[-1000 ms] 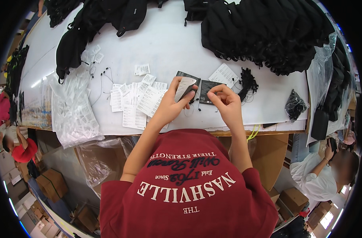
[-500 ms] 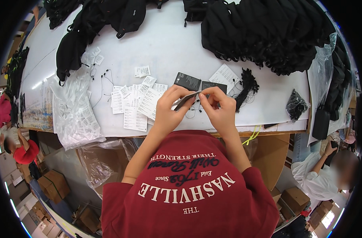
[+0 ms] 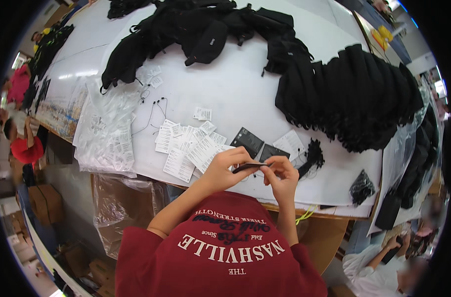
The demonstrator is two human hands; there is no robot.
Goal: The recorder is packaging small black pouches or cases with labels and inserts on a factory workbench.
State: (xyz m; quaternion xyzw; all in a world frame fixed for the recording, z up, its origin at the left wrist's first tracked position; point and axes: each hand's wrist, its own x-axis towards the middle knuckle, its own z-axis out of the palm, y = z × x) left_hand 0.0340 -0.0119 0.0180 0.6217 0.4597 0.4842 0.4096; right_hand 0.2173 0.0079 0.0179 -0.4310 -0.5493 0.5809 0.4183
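A thin black hang tag [image 3: 246,167] is held near the table's front edge, seen nearly edge-on. My left hand [image 3: 226,171] pinches its left part. At its right end, my right hand [image 3: 283,179] has thumb and fingertips together; whether a string is also between them is too small to tell. Just beyond my hands lie black tags [image 3: 248,142] in two stacks. To the left, white printed labels [image 3: 180,165] are spread in an overlapping heap. A bunch of black tag strings [image 3: 313,154] lies right of my hands, beside another white label sheet [image 3: 289,143].
Black fabric bags [image 3: 205,42] lie along the far side, with a dense row of black bags [image 3: 349,99] at right. A clear plastic bag of labels [image 3: 106,136] overhangs the left front edge. A small bag of black pieces [image 3: 362,188] sits at right. Co-workers are at both sides.
The whole view has shifted and tilted, so the table appears lower. My hands have drawn slightly nearer to me, apart from the black stacks, and the held tag has turned more edge-on.
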